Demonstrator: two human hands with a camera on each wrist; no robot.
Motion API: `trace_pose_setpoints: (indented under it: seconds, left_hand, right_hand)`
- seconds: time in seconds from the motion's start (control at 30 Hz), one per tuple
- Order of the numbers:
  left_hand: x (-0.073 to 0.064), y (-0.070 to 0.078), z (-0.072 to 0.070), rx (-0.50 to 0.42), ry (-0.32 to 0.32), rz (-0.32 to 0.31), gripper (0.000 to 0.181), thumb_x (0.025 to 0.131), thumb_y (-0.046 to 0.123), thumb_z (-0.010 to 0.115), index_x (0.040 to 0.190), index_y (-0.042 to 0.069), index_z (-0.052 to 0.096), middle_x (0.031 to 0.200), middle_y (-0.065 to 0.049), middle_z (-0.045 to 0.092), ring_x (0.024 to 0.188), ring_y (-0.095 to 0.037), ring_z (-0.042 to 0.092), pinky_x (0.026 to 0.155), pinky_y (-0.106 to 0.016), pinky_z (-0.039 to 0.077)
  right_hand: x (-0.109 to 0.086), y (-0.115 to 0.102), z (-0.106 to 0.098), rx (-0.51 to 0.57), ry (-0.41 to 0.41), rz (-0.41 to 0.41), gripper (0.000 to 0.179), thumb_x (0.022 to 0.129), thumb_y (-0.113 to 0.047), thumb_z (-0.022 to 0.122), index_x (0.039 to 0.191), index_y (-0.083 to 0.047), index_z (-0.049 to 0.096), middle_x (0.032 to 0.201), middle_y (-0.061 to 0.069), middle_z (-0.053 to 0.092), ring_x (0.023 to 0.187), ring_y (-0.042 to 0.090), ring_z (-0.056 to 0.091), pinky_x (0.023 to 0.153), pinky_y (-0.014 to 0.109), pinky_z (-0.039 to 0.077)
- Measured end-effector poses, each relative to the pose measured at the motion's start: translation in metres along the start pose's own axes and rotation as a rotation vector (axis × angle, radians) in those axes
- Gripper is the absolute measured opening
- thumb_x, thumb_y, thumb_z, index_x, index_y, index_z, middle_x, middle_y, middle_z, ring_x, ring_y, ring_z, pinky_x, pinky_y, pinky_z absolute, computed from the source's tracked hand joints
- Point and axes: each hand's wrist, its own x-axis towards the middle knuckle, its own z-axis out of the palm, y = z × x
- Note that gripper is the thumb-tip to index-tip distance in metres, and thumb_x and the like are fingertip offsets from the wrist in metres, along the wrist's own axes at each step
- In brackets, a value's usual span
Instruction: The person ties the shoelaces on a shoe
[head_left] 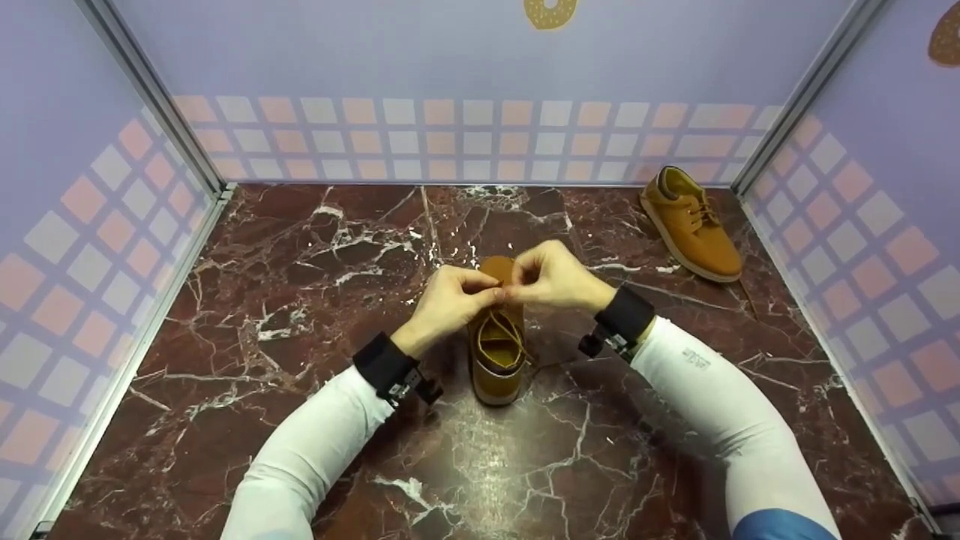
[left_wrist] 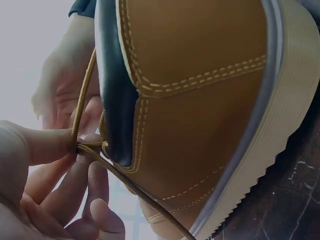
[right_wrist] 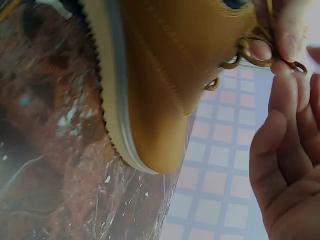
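Note:
A tan lace-up shoe (head_left: pixel 498 384) stands upright on the dark marbled surface, heel towards me. Above its tongue, my left hand (head_left: pixel 448 304) pinches the shoelace (left_wrist: pixel 84 92) between thumb and fingertips. My right hand (head_left: pixel 561 279) meets it from the other side, thumb and forefinger closed on the lace near a small loop (right_wrist: pixel 299 66). The fingertips of both hands almost touch and partly hide the lace. In the left wrist view, one strand runs down across the shoe's side. Dark padding (left_wrist: pixel 116 100) lines the collar.
A matching tan shoe (head_left: pixel 694 229) lies at the back right, its lace trailing onto the marbled surface (head_left: pixel 300 420). Purple panels with pink and white squares (head_left: pixel 480 142) enclose the back and both sides. Small white specks are scattered behind the hands.

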Motion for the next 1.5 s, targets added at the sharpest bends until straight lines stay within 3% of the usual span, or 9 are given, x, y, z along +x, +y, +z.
trace_pose_setpoints:
  seconds: [0.17,0.37,0.7,0.9,1.17,1.33,1.43,1.5]
  left_hand:
    - [-0.001,0.002,-0.001,0.002,0.026,-0.017,0.017,0.096,0.018,0.085,0.111,0.01,0.089,0.111,-0.009,0.089,0.103,-0.028,0.083,0.093,-0.031,0.061]
    - [0.0,0.001,-0.001,-0.02,0.038,-0.027,0.018,0.096,0.02,0.086,0.111,0.009,0.089,0.11,-0.009,0.089,0.099,-0.026,0.083,0.087,-0.027,0.06]
    - [-0.002,0.0,-0.001,-0.106,0.015,-0.035,0.016,0.096,0.014,0.085,0.11,0.007,0.088,0.106,-0.012,0.088,0.082,-0.01,0.074,0.073,-0.02,0.058]
    - [-0.002,0.001,-0.001,-0.092,0.007,-0.008,0.016,0.096,0.014,0.085,0.111,0.008,0.088,0.108,-0.012,0.088,0.089,-0.014,0.078,0.079,-0.022,0.06]
    - [-0.001,0.001,-0.001,-0.03,0.004,0.08,0.014,0.095,0.013,0.086,0.108,0.01,0.09,0.109,-0.009,0.089,0.102,-0.026,0.083,0.095,-0.031,0.061]
    - [-0.002,0.001,-0.002,0.005,0.01,0.123,0.014,0.094,0.014,0.087,0.107,0.009,0.09,0.107,-0.009,0.089,0.099,-0.027,0.083,0.095,-0.044,0.065]
    - [-0.002,0.0,-0.002,0.023,0.015,0.145,0.015,0.094,0.014,0.087,0.107,0.008,0.089,0.107,-0.011,0.089,0.096,-0.027,0.083,0.093,-0.045,0.067]
    - [-0.003,-0.001,-0.002,0.031,0.021,0.153,0.014,0.094,0.013,0.087,0.106,0.007,0.089,0.106,-0.011,0.088,0.095,-0.027,0.083,0.09,-0.041,0.068]
  right_hand:
    - [-0.007,-0.006,0.011,-0.117,-0.128,-0.056,0.017,0.085,-0.023,0.098,0.081,-0.013,0.084,0.071,0.001,0.08,0.058,0.002,0.063,0.057,0.016,0.052]
    - [-0.007,-0.006,0.013,-0.115,-0.156,-0.066,0.002,0.091,-0.011,0.089,0.09,-0.011,0.088,0.082,0.006,0.085,0.067,0.002,0.07,0.065,0.014,0.058]
    - [-0.007,0.011,0.004,-0.033,-0.089,0.074,0.004,0.094,-0.009,0.088,0.091,-0.007,0.088,0.083,0.013,0.085,0.063,-0.001,0.066,0.062,0.013,0.054]
    - [-0.006,0.012,0.009,-0.051,-0.03,0.113,0.007,0.092,-0.012,0.089,0.088,-0.006,0.086,0.081,0.012,0.084,0.065,0.0,0.065,0.065,0.015,0.054]
    - [-0.007,0.014,0.021,-0.109,0.05,0.011,0.015,0.095,-0.008,0.083,0.109,-0.005,0.087,0.09,0.01,0.086,0.07,0.004,0.068,0.066,0.015,0.054]
    - [-0.007,0.013,0.028,-0.214,0.092,-0.084,0.008,0.096,-0.008,0.08,0.095,-0.005,0.086,0.075,0.009,0.081,0.06,0.006,0.059,0.058,0.016,0.044]
    - [-0.007,0.012,0.029,-0.198,0.1,-0.059,0.006,0.094,-0.008,0.08,0.092,-0.004,0.084,0.074,0.009,0.08,0.061,0.004,0.06,0.059,0.015,0.047]
    - [-0.007,0.014,0.029,-0.093,0.085,0.002,0.005,0.094,-0.005,0.08,0.094,-0.001,0.084,0.078,0.01,0.081,0.064,0.002,0.063,0.061,0.015,0.051]
